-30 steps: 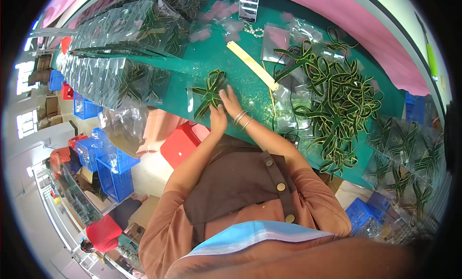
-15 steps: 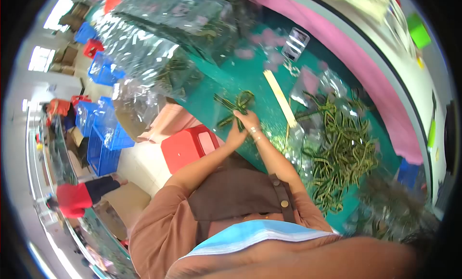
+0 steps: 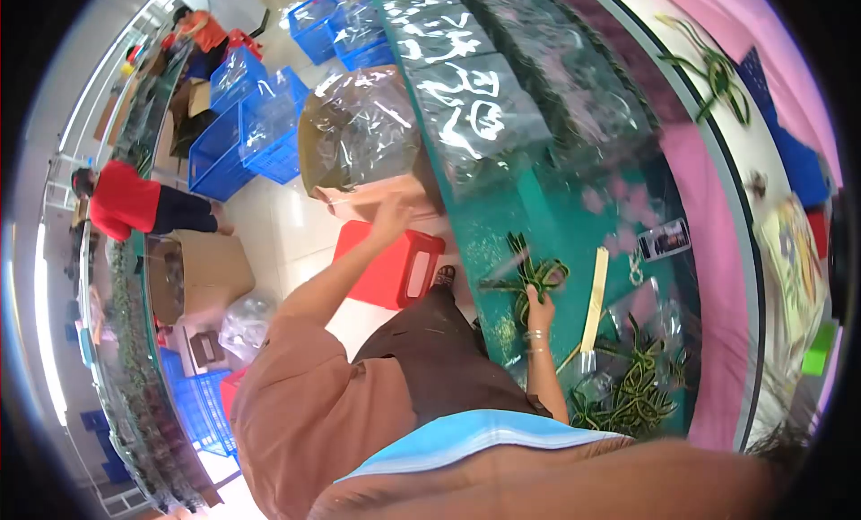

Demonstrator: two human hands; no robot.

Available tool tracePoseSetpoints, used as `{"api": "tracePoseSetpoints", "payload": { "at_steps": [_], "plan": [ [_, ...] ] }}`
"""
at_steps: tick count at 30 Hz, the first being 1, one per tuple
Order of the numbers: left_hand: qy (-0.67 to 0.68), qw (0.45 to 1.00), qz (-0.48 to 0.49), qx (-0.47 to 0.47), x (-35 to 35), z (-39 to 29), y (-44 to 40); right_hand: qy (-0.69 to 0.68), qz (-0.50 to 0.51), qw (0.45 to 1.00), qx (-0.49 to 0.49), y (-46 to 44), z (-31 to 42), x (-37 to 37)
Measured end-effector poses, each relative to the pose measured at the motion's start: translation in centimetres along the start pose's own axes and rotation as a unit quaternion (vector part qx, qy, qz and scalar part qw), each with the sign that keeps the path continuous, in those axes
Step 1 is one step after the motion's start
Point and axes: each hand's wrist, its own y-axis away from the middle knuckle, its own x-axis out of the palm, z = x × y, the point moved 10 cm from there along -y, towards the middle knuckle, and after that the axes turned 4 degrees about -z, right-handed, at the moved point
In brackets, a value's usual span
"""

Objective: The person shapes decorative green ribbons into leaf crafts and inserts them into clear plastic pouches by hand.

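My right hand [image 3: 538, 311] is closed around the base of a green leaf bunch [image 3: 531, 280] with narrow, looped, yellow-edged leaves, held low over the green tabletop [image 3: 489, 229]. Away from the table, my left hand [image 3: 391, 219] reaches out with fingers extended and slightly blurred. It is beside the flap of a cardboard box [image 3: 359, 200] that holds clear plastic bags [image 3: 363, 130]; whether it touches the flap I cannot tell. Nearer my body on the table lies a pile of similar looped leaves [image 3: 635, 390].
A pale wooden strip [image 3: 595, 300], a phone [image 3: 665, 239] and plastic-wrapped bundles [image 3: 565, 63] lie on the table. Below my left arm stands a red stool [image 3: 372, 264]. Blue crates [image 3: 215, 152] and a person in red [image 3: 126, 202] are farther left.
My left hand has let go of the leaf bunch and moved left to the box. My right hand keeps the bunch. The view has turned left.
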Motion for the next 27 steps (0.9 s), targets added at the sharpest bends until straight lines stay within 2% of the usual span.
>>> {"api": "tracePoseSetpoints", "payload": {
  "at_steps": [2, 4, 5, 6, 7, 8, 10, 11, 12, 14, 15, 16, 18, 19, 21, 22, 24, 25, 26, 27],
  "plan": [
    [-0.022, 0.989, 0.040, -0.141, 0.8, 14.4, -1.2, 0.032, -0.026, 0.999, -0.015, -0.4, -0.7, -0.2],
    [-0.065, 0.975, 0.012, -0.213, -0.8, 23.3, -1.2, 0.000, 0.000, 1.000, 0.010, -1.0, -2.8, 0.1],
    [-0.062, 0.974, 0.009, -0.220, -1.7, 26.1, -1.6, 0.016, -0.017, 1.000, 0.008, -1.5, -4.3, -0.3],
    [-0.092, 0.965, 0.065, -0.236, -1.6, 29.1, -1.8, 0.033, -0.035, 0.999, 0.007, -1.8, -5.6, -0.7],
    [-0.120, 0.953, 0.121, -0.251, -1.3, 32.0, -1.8, 0.019, -0.021, 0.999, 0.022, -1.7, -5.9, -0.8],
    [-0.116, 0.952, 0.121, -0.255, -1.4, 34.9, -1.7, 0.003, -0.007, 0.999, 0.036, -1.7, -6.0, -0.7],
    [-0.018, 0.928, 0.115, -0.354, -0.2, 40.8, -0.2, 0.010, 0.009, 0.998, 0.062, -1.5, -6.8, -1.5],
    [0.079, 0.902, 0.028, -0.423, -0.2, 43.0, 0.3, 0.011, 0.024, 0.996, 0.089, -1.4, -7.3, -1.4],
    [0.083, 0.900, 0.032, -0.426, 0.0, 42.6, -0.2, 0.017, 0.021, 0.995, 0.091, -1.2, -6.5, -1.3],
    [0.122, 0.852, -0.054, -0.506, -1.5, 41.1, -1.0, -0.018, -0.001, 0.995, 0.099, -0.4, -4.4, -1.1],
    [0.145, 0.838, -0.057, -0.523, -0.1, 42.5, -1.0, -0.041, -0.016, 0.995, 0.089, -0.2, -4.0, -1.0],
    [0.121, 0.852, -0.046, -0.507, 1.4, 44.7, -1.2, -0.040, -0.021, 0.995, 0.089, -0.3, -5.0, -1.3],
    [0.007, 0.898, -0.085, -0.432, 3.5, 48.7, -1.9, 0.054, -0.058, 0.994, 0.078, -1.5, -8.6, -3.5],
    [0.010, 0.899, -0.080, -0.430, 3.8, 48.3, -2.7, 0.041, -0.009, 0.993, 0.107, -0.4, -5.1, -2.0],
    [-0.009, 0.868, 0.045, -0.494, 4.6, 47.0, -3.0, 0.060, -0.038, 0.993, 0.098, 0.2, -2.3, -1.1],
    [-0.009, 0.869, 0.049, -0.493, 4.4, 46.9, -3.6, 0.078, -0.059, 0.991, 0.088, 0.5, -1.7, -1.3],
    [-0.104, 0.872, 0.081, -0.471, 3.3, 46.3, -4.6, 0.070, -0.044, 0.992, 0.095, 0.1, -3.3, -1.8],
    [-0.057, 0.887, 0.014, -0.459, 1.7, 44.8, -4.9, 0.059, -0.027, 0.993, 0.098, 0.2, -3.3, -1.5],
    [-0.057, 0.888, 0.015, -0.456, 0.8, 43.5, -5.2, 0.056, -0.029, 0.993, 0.099, 0.2, -3.3, -1.5],
    [-0.092, 0.925, -0.057, -0.365, -1.3, 41.5, -6.8, 0.037, -0.028, 0.995, 0.085, 0.2, -1.9, -0.8]
  ]
}}
